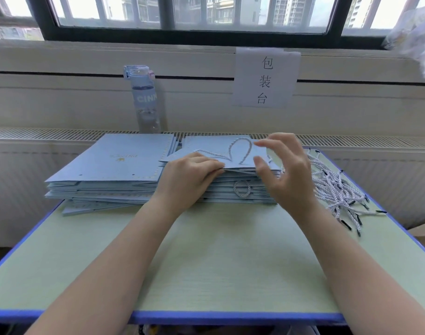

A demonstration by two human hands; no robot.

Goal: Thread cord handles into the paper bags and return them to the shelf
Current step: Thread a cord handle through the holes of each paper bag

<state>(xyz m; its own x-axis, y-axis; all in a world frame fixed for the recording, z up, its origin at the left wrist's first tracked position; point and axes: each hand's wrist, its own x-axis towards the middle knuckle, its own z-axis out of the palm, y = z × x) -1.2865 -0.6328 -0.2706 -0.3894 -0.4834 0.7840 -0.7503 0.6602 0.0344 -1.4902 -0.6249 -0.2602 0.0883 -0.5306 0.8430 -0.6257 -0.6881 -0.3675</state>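
Pale blue paper bags lie flat in two piles on a green table (230, 262) with a blue edge. The right pile (218, 187) is the one under the hands. Its top bag (206, 145) has a white twisted cord (249, 153) lying on it in a loop.

The left hand (189, 177) lies on the near left edge of the top bag. Its fingers curl around that edge and hold it, and the fingertips are hidden. The right hand (291, 175) is lifted over the right side of the right pile, fingers spread and loose, holding nothing. It is hard to tell if its thumb touches the bag. This hand blocks the pile's right end.

Another cord loop (234, 189) sticks out of the near side of the right pile, lower down. Just to the right of the pile lie many loose cords (334, 187) with black tips, in a messy heap. Just to the left of it sits the left pile (115, 160), whose top bag shows small holes and no cord. Behind and left of the right pile stands a blue bottle (145, 100). Behind it, on the wall, hangs a paper sign (266, 78). Above is a window (206, 10), cut off at the top.
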